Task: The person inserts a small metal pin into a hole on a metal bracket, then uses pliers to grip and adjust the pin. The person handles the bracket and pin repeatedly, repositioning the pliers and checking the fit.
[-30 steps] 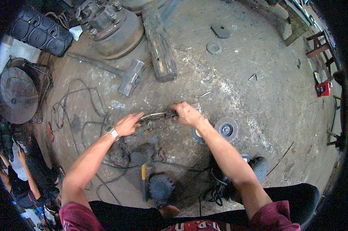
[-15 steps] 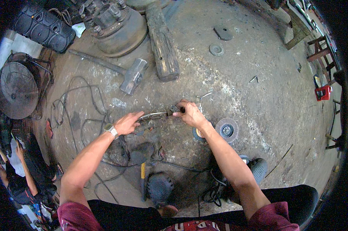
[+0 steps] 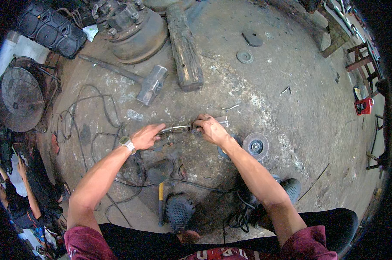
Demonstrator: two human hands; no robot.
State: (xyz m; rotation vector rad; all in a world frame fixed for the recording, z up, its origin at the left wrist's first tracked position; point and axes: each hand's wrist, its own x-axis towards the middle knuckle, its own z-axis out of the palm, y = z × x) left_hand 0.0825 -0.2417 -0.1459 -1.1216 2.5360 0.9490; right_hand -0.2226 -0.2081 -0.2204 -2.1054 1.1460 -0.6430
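Note:
My left hand (image 3: 146, 137), with a wristwatch (image 3: 127, 144) on its wrist, is closed on the near end of a slim silvery metal rod (image 3: 178, 128). The rod points right, low over the concrete floor. At its other end my right hand (image 3: 210, 131) is closed, fingers bent down around a small dark piece (image 3: 195, 130) mostly hidden by them. A pale metal strip (image 3: 222, 121) shows just behind the right knuckles. Beside my right forearm lies a grey flap disc (image 3: 255, 146); another disc (image 3: 223, 151) is partly covered by that arm.
A sledgehammer (image 3: 152, 85), a timber beam (image 3: 186, 56) and a heavy round metal housing (image 3: 137, 39) lie ahead. Cable (image 3: 76, 125) loops at left, near a fan (image 3: 19, 99). A yellow-handled tool (image 3: 161, 190) is by my shoe (image 3: 180, 212). Another person's arm (image 3: 27, 186) shows far left.
My right hand has shifted slightly left and turned palm down over the dark piece. The pale strip behind its knuckles now shows more. My left hand has barely moved.

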